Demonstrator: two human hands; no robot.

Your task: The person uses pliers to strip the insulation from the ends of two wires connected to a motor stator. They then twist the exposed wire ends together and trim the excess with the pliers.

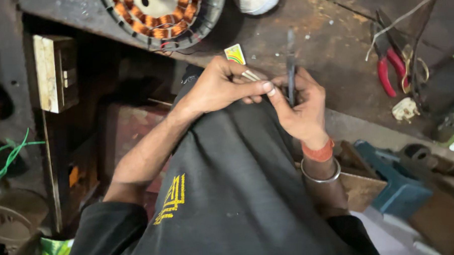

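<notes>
From my remote view, the motor stator [158,12] with copper windings lies on the bench at upper left, untouched. My left hand [221,87] pinches thin pale wire ends [251,75] over my lap; my right hand [303,107] is clamped on a slim dark blade [290,64], apparently mid-way through stripping them. Red pliers [387,73] wait at right.

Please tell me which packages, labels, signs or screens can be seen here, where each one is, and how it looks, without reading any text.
Small printed card or packet: on the workbench just beyond the left hand, rectangular, white edge, curved yellow, green and red bands.
Shiny wrapper or bag: bottom left corner, partly cut off, green and yellow.
Yellow emblem: printed on the dark garment over the person's lap, stepped line shape.
No screens or signs are visible.
</notes>
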